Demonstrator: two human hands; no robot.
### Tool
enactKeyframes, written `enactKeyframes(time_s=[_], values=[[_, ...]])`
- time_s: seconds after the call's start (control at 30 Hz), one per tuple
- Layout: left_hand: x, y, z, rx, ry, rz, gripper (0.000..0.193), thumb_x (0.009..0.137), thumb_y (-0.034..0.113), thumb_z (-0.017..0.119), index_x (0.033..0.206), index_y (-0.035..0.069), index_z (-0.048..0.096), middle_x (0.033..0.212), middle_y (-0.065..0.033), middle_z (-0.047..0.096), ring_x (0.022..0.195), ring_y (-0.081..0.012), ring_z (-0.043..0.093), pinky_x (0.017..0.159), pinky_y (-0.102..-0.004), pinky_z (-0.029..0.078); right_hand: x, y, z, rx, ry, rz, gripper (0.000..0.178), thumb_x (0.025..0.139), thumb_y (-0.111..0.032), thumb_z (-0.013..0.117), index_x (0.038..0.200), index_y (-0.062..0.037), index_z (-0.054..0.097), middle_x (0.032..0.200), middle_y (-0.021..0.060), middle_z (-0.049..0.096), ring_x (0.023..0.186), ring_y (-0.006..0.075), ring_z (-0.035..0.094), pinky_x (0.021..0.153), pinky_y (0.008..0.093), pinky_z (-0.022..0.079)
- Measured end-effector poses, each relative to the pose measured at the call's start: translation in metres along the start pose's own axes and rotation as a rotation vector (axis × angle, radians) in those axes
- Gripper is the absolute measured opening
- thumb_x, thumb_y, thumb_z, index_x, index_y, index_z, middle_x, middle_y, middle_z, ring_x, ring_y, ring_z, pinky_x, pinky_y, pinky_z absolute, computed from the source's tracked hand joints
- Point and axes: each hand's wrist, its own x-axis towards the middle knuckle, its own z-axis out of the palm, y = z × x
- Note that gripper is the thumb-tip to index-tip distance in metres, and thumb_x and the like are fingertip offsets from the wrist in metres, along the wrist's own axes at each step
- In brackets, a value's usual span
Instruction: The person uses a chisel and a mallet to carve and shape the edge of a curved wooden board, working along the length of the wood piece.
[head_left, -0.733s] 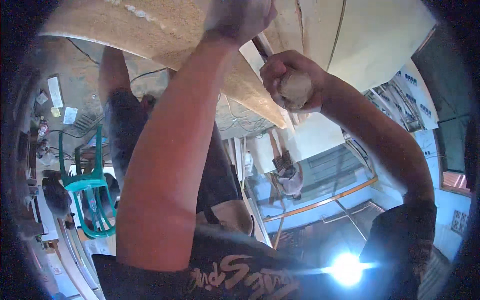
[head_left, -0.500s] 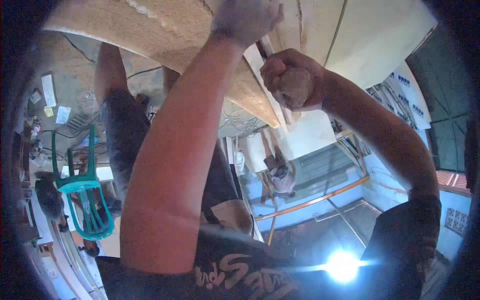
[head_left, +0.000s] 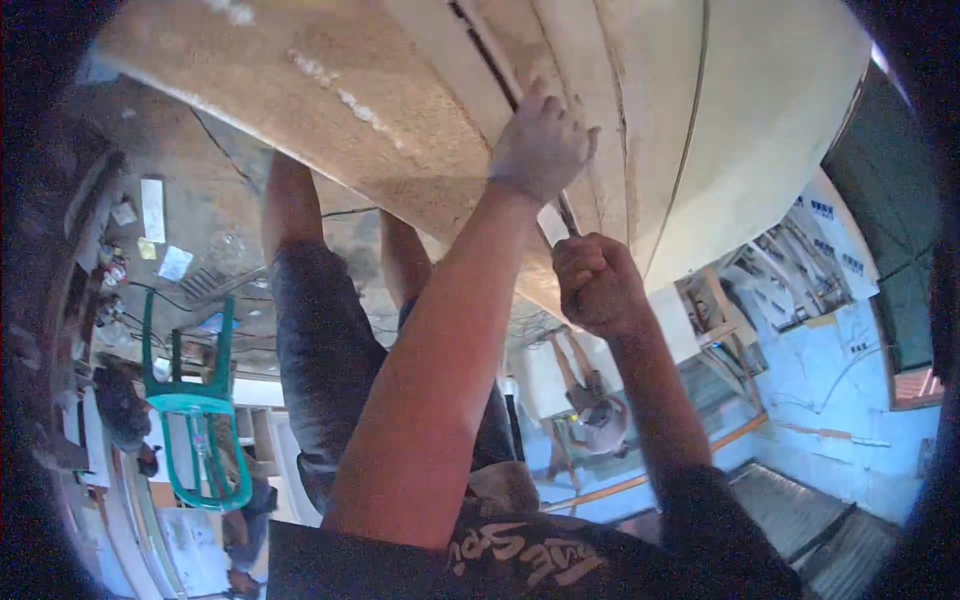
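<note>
A large wooden panel (head_left: 390, 90) spreads across the top of the view, part brown and dusty, part pale. A thin dark strip (head_left: 490, 58) runs along a pale band of it. My left hand (head_left: 545, 150) lies over this strip with its fingers apart, touching the panel's surface. Closer to me, my right hand (head_left: 597, 285) is closed in a fist around the near end of a narrow dark bar (head_left: 568, 215), in line with the strip. Whether bar and strip are one piece is hidden under my left hand.
A green plastic chair (head_left: 200, 400) stands at the left. Papers (head_left: 175, 263) and loose bits lie on the floor near it. Another person (head_left: 600, 425) is in the background beyond my right arm. Blue walls (head_left: 830, 400) and stacked boards (head_left: 800, 270) are at the right.
The view has shifted, so panel, chair and hands sit lower in it. My left hand's spread fingers now show on the strip. My right hand stays closed. The bright lamp has left the view.
</note>
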Motion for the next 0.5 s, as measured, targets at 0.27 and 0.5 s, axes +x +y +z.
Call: enactKeyframes(time_s=[0.27,0.5], values=[[0.003,0.006,0.007,0.26,0.003,-0.046,0.032,0.095,0.042,0.06,0.083,0.017,0.076,0.088,-0.007,0.074,0.096,-0.0271,0.069,0.107,-0.052,0.039,-0.039,-0.008,-0.078,-0.279,-0.184,-0.183,0.012,0.099,-0.018,0.056,0.103,-0.0069,0.053,0.08,-0.0029,0.051,0.064,0.0074,0.053,0.055,0.0268,0.049],[0.009,0.011,-0.004,0.406,-0.307,-0.118,0.041,0.098,0.049,0.051,0.084,0.018,0.076,0.094,-0.004,0.075,0.096,-0.025,0.07,0.109,-0.049,0.035,-0.096,0.0,-0.115,-0.896,0.183,-0.893,0.073,0.084,-0.017,0.066,0.15,-0.0025,0.039,0.136,0.0201,0.055,0.089,0.025,0.071,0.062,0.0318,0.06]])
